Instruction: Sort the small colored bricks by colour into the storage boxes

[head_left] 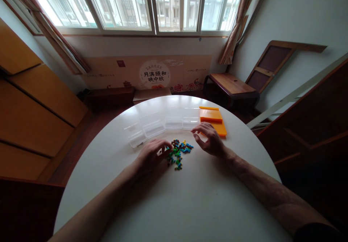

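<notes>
bricks lie outside boxes, right hand half-open, empty, left hand curled, grip unclear.

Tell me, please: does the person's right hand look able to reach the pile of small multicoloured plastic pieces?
Probably yes. The right hand is close beside the pile, and nothing visible blocks the way; the clear plastic boxes stand beyond the pile.

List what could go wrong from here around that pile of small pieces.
The left hand, at the edge of the loose pile of small pieces, could scatter some across the white table. The right hand, close to the orange plastic item, might bump it. Mixed colours could make individual pieces easy to confuse.
</notes>
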The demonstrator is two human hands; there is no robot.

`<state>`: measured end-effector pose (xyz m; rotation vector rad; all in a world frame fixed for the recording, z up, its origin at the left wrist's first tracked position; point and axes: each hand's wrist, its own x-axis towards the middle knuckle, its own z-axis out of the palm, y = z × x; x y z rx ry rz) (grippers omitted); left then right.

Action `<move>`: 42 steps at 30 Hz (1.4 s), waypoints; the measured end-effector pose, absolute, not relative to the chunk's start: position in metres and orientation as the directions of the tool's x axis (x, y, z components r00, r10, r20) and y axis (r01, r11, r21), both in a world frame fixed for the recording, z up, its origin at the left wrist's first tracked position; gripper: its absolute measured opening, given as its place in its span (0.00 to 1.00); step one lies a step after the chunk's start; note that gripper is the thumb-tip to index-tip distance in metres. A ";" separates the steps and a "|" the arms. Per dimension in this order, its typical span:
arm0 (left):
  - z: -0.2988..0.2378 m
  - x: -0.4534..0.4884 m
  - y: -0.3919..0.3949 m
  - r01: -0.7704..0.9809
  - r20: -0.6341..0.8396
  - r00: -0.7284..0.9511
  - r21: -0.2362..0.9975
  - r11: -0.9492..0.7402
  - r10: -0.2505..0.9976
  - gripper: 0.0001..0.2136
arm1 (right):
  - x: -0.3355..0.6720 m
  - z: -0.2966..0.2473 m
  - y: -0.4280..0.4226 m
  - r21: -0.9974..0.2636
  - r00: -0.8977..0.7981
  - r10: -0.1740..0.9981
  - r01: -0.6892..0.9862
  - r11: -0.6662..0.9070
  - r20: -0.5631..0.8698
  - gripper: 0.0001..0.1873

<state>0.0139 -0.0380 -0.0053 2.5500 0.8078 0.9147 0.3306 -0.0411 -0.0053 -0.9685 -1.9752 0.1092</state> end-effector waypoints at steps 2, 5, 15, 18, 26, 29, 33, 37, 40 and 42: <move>-0.005 0.014 -0.038 0.423 0.500 0.621 0.435 -0.795 0.604 0.06 | 0.328 -0.003 -0.043 -0.390 -0.349 0.642 0.569 0.724 0.682 0.07; -0.005 0.014 -0.038 0.441 0.518 0.603 0.417 -0.795 0.606 0.05 | 0.324 -0.001 -0.046 -0.329 -0.460 0.598 0.539 0.776 0.657 0.08; 0.001 0.016 -0.040 0.431 0.533 0.631 0.364 -0.826 0.564 0.05 | 0.310 -0.007 -0.049 -0.247 -0.640 0.506 0.454 0.856 0.578 0.08; 0.000 0.017 -0.039 0.417 0.532 0.643 0.361 -0.834 0.551 0.05 | 0.309 -0.008 -0.048 -0.239 -0.635 0.488 0.440 0.865 0.598 0.08; 0.003 0.019 -0.040 0.349 0.586 0.654 0.328 -0.878 0.479 0.03 | 0.308 -0.010 -0.046 -0.178 -0.636 0.418 0.407 0.896 0.649 0.10; 0.005 0.022 -0.041 0.319 0.618 0.653 0.300 -0.899 0.438 0.02 | 0.308 -0.013 -0.044 -0.168 -0.648 0.408 0.400 0.901 0.643 0.10; 0.008 0.026 -0.043 0.302 0.653 0.644 0.263 -0.916 0.399 0.02 | 0.309 -0.016 -0.042 -0.157 -0.666 0.392 0.386 0.909 0.635 0.10; 0.010 0.030 -0.045 0.291 0.666 0.657 0.209 -0.934 0.354 0.02 | 0.308 -0.014 -0.041 -0.148 -0.676 0.369 0.363 0.920 0.638 0.11; 0.009 0.031 -0.045 0.301 0.661 0.668 0.179 -0.937 0.341 0.03 | 0.308 -0.012 -0.042 -0.147 -0.676 0.364 0.358 0.922 0.640 0.07; 0.008 0.031 -0.045 0.306 0.657 0.675 0.164 -0.938 0.336 0.03 | 0.308 -0.013 -0.043 -0.151 -0.677 0.369 0.360 0.921 0.636 0.06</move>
